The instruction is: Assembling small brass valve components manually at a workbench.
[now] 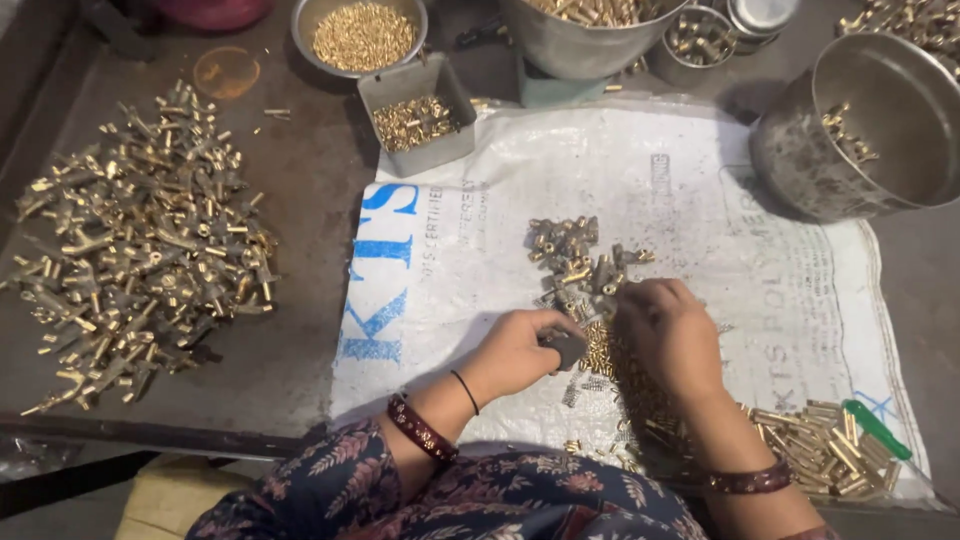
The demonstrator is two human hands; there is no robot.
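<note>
Along the far edge of the dark desk (300,200) stand the containers: a round steel bowl (360,35) heaped with tiny brass beads, a small grey square box (417,115) with short brass pieces, a large steel pot (590,35) of brass fittings cut off by the frame's top, and a small tin (697,40) behind it. At the right, a big steel bucket (865,130) lies tilted, with only a few brass bits inside.

A white woven plastic sack (680,190) is spread flat as a work mat. At its centre lies a scatter of small brass fittings (580,260). The left hand (520,350), curled, pinches a small dark grey block (568,347) just beside this scatter. The right hand (670,330) bends palm-down over the fittings, fingertips among them; whether it grips a piece cannot be told.

A big pile of larger brass parts (140,250) sits left on the desk. Brass tubes (810,450) and a green handled tool (875,428) lie near the right wrist, partly hidden by the forearm.
</note>
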